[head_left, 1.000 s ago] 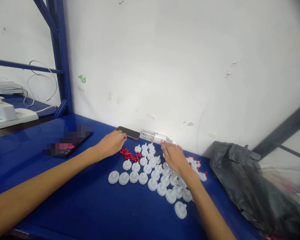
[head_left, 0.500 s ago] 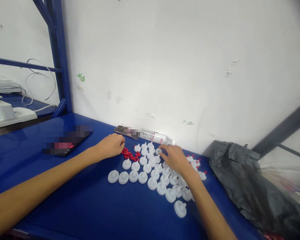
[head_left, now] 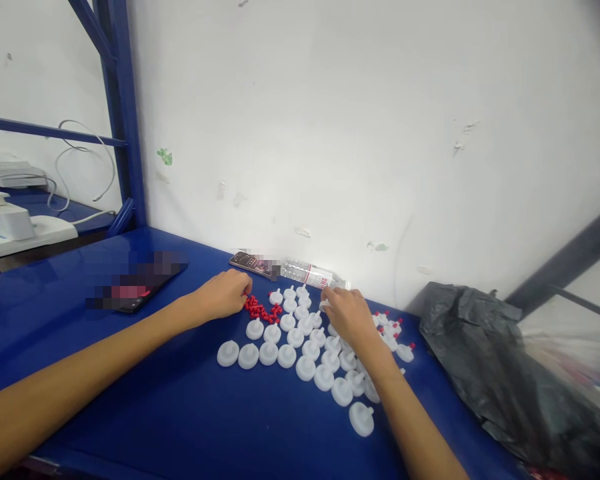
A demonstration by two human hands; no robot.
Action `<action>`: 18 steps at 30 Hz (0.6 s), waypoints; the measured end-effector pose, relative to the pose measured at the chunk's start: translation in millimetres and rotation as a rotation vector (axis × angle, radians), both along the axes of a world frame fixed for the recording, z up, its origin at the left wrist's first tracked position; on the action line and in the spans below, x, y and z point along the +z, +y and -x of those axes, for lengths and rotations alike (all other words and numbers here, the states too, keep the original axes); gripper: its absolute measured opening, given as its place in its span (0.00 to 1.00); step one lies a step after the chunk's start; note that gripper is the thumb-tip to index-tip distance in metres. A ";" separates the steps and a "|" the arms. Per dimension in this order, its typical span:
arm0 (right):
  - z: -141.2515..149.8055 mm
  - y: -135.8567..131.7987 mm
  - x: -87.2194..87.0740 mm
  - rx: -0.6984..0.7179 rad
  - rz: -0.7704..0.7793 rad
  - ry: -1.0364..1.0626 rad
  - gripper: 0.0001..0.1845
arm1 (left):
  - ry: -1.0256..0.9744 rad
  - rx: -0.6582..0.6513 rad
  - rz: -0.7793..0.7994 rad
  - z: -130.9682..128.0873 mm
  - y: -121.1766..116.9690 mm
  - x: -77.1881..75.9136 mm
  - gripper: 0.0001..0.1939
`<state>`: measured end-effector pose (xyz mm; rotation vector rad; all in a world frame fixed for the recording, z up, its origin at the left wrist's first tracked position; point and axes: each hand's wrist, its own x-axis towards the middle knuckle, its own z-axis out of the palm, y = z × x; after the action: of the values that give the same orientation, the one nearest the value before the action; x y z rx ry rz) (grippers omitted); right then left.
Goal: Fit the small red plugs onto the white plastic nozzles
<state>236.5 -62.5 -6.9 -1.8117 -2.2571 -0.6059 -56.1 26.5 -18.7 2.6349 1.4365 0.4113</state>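
Observation:
My left hand [head_left: 229,293] is closed at the left edge of a small heap of red caps [head_left: 263,310]. Its fingertips are bent together, and whatever is in them is hidden. My right hand [head_left: 349,313] pinches a white plastic disc [head_left: 324,305] between thumb and fingers, just above the other pieces; only a sliver of it shows. Under and around this hand stand many white discs with short spouts [head_left: 305,367], in loose rows. To the right of my right hand, several white discs [head_left: 405,352] carry red caps on their spouts.
A clear bottle [head_left: 307,273] lies along the wall beside a phone [head_left: 254,264]. Another dark phone [head_left: 153,283] rests on the blue table [head_left: 190,413] at left. A black plastic bag [head_left: 460,353] bulges at the right edge. A blue frame post [head_left: 125,113] rises at the back left.
My right hand has turned the white disc from face-on to nearly edge-on, shifting it slightly right. My left hand stays by the red caps, its fingers moved only slightly.

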 end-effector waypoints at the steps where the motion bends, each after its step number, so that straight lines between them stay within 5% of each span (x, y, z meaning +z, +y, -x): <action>1: 0.9 0.2 -0.2 0.002 -0.006 -0.009 0.11 | -0.003 0.000 0.001 -0.4 -0.1 0.1 0.10; 18: 2.7 -5.8 5.6 0.150 0.040 0.166 0.11 | -0.066 0.058 -0.028 -3.0 -7.5 12.3 0.09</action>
<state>233.8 -68.3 -1.3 -1.6253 -2.2809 -0.3718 -53.0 19.0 -6.4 2.5802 1.5007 0.5233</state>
